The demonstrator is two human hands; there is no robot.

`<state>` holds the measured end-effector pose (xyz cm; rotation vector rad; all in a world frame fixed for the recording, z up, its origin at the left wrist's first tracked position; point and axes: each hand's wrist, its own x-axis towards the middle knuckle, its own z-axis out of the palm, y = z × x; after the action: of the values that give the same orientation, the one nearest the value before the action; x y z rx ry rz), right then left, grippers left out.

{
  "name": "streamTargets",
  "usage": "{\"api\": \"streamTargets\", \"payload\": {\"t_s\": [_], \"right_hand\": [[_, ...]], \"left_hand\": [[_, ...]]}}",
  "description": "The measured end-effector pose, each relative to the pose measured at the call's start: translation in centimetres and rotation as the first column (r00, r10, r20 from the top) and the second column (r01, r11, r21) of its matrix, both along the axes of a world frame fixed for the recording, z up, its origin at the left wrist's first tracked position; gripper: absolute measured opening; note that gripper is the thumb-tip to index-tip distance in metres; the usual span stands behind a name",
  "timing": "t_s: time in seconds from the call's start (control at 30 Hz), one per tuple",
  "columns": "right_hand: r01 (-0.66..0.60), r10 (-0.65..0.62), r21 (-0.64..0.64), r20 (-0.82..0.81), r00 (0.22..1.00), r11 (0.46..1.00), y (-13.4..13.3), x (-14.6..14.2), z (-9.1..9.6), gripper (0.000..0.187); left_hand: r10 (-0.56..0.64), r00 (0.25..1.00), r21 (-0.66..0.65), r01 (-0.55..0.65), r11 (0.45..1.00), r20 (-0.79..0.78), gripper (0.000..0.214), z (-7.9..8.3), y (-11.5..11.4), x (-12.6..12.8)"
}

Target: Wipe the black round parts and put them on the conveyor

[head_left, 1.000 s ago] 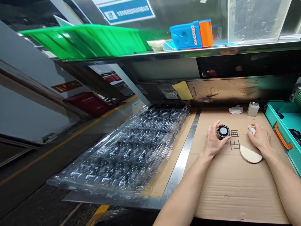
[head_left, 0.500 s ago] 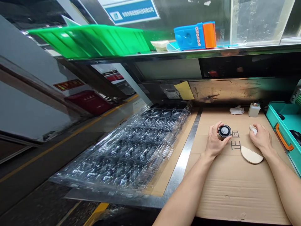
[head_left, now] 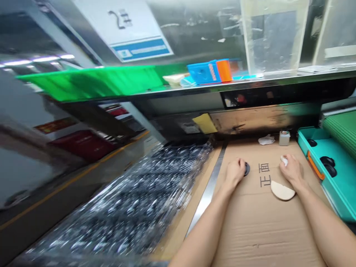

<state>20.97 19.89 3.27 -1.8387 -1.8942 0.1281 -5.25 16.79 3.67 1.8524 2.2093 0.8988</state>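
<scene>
Left hand point(head_left: 235, 172) curled around dark round disc point(head_left: 246, 169); right hand point(head_left: 289, 171) pinching white wipe point(head_left: 284, 160); cardboard sheet point(head_left: 264, 230) printed 正面; wall sign point(head_left: 122, 18) reads about "2#".

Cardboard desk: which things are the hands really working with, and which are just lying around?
Working with:
round black part, in the left hand
white wipe, in the right hand

Just lying around:
cream half-round pad
small bottle
crumpled tissue
teal tray
clear plastic trays
</scene>
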Motion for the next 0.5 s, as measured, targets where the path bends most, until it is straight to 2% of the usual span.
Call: {"api": "streamTargets", "payload": {"t_s": [0.17,0.23,0.27,0.33,0.37,0.43,0.5], "right_hand": [[-0.006,0.006,-0.046,-0.011,1.0,0.999,-0.6,-0.5,0.3,0.022],[-0.019,0.017,-0.05,-0.032,0.999,0.999,-0.6,-0.6,0.2,0.02],[-0.03,0.027,-0.048,-0.049,0.998,0.998,-0.6,-0.6,0.2,0.02],[-0.043,0.038,-0.05,-0.091,0.995,0.998,-0.6,-0.6,0.2,0.02],[-0.046,0.039,-0.059,-0.11,0.993,0.997,-0.6,-0.6,0.2,0.021],[-0.042,0.03,-0.074,-0.152,0.988,0.996,-0.7,-0.7,0.2,0.025],[-0.055,0.04,-0.074,-0.191,0.981,0.996,-0.6,-0.6,0.1,0.029]], "left_hand": [[-0.091,0.986,-0.018,0.089,0.996,-0.142,0.032,0.9,2.8,-1.0],[-0.093,0.969,0.049,0.107,0.993,-0.229,0.035,2.3,4.2,0.5],[-0.115,0.959,0.095,0.145,0.985,-0.26,0.036,3.4,4.9,2.0],[-0.232,0.929,0.199,0.295,0.934,-0.288,0.037,6.3,6.4,6.9],[-0.324,0.9,0.25,0.398,0.883,-0.291,0.036,8.1,7.1,10.2],[-0.505,0.82,0.345,0.572,0.744,-0.271,0.034,11.7,8.0,17.9],[-0.661,0.711,0.412,0.691,0.594,-0.238,0.034,14.6,8.5,26.0]]}}
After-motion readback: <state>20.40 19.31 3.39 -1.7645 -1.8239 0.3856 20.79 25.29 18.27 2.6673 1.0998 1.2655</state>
